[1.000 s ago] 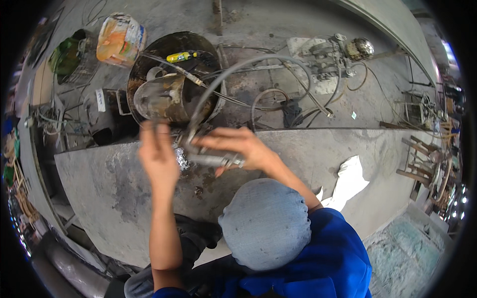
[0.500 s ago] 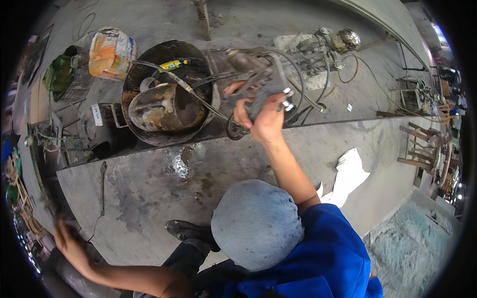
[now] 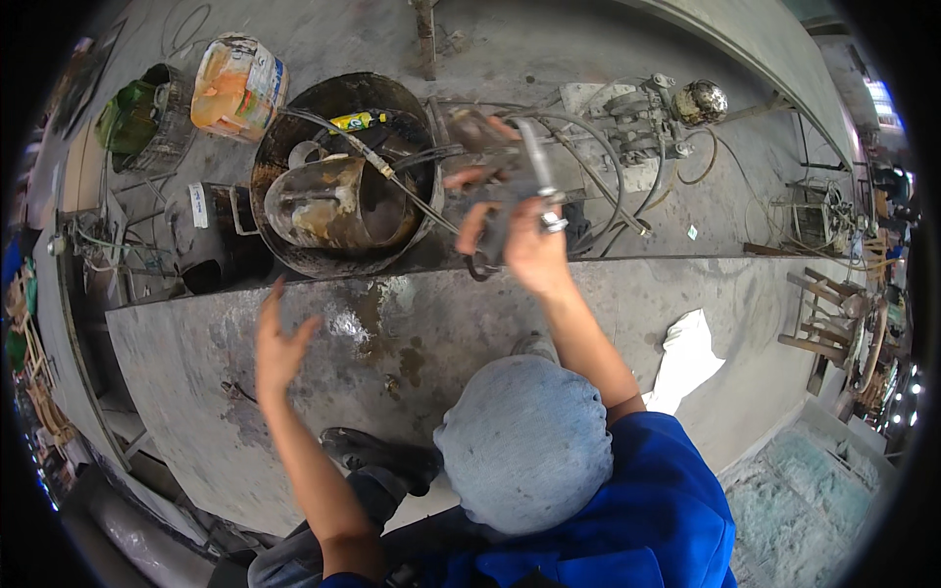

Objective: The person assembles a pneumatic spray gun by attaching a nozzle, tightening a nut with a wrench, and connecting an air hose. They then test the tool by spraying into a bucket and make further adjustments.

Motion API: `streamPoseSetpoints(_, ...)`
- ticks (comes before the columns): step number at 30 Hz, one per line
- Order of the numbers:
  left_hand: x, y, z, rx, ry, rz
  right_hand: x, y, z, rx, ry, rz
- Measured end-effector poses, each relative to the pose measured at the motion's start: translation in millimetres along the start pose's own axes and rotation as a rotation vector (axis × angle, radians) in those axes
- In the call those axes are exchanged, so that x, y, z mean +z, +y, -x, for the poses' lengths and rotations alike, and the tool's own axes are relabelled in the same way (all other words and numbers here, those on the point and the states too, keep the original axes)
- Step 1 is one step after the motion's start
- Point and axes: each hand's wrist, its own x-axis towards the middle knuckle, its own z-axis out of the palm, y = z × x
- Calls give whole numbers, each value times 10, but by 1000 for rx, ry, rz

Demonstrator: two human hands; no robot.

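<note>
My right hand [image 3: 537,245] is wrapped round a grey metal hand tool [image 3: 534,162] with shiny fittings on its near side. Motion blurs the tool, so its exact kind is unclear; the fingers curl about its left side. Dark hoses [image 3: 610,162] run just behind it. To the left, my left hand [image 3: 281,348] is raised above the grey slab, fingers spread, holding nothing. Beyond its fingertips stands a large round dark tub [image 3: 257,186] holding a stained metal cylinder [image 3: 319,204] and a yellow tube [image 3: 358,122]. A small dark item [image 3: 233,390] shows beside the left wrist.
A black canister [image 3: 201,245], an orange-stained plastic container [image 3: 235,90] and a basket with green material [image 3: 132,118] stand left. A pump-like machine [image 3: 627,122] sits far right. White cloth [image 3: 686,358] lies on the slab [image 3: 461,323]. A rounded grey-blue cloth shape [image 3: 524,446] blocks the lower middle.
My left hand has swung from the lower left edge up and inward over the slab. The tool has turned in my right hand. The dark rod on the slab's left no longer shows there.
</note>
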Motion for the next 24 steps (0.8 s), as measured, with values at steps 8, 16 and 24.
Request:
streamPoseSetpoints(8, 1276, 1183, -273, -14, 363, 1351, 800, -2, 38, -269, -507, 1116)
streamPoseSetpoints(16, 727, 469, -345, -628, 588, 1158, -1913, -317, -369, -63, 778, 1718)
streamPoseSetpoints(24, 943, 641, -364, -806, 402, 995, -3646, 230, -604, 460, 762, 2052)
